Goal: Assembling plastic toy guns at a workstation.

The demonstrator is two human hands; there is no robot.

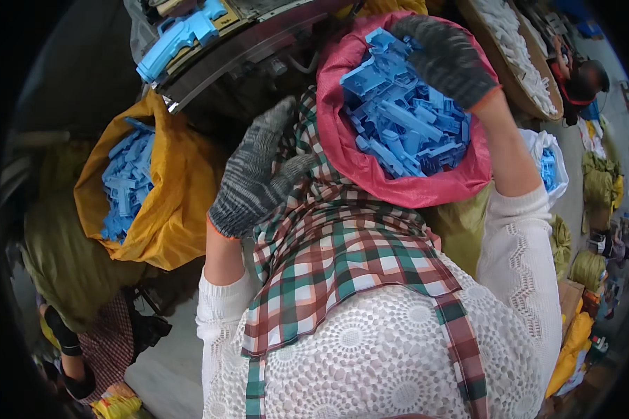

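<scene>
Right hand (pixel 449 59), gloved, reaches into the red sack (pixel 342 150), fingers curled down over the blue plastic parts (pixel 405 119) at its far rim; can't tell if it grips one. Parts lie directly under it, jumbled, no common axis. Left hand (pixel 255 171), gloved, loosely spread, rests on the checked apron (pixel 328 258) beside the sack's near-left rim.

Both gloved hands raised: left hand (pixel 258 171) loosely curled, right hand (pixel 449 59) fingers bent downward.
</scene>
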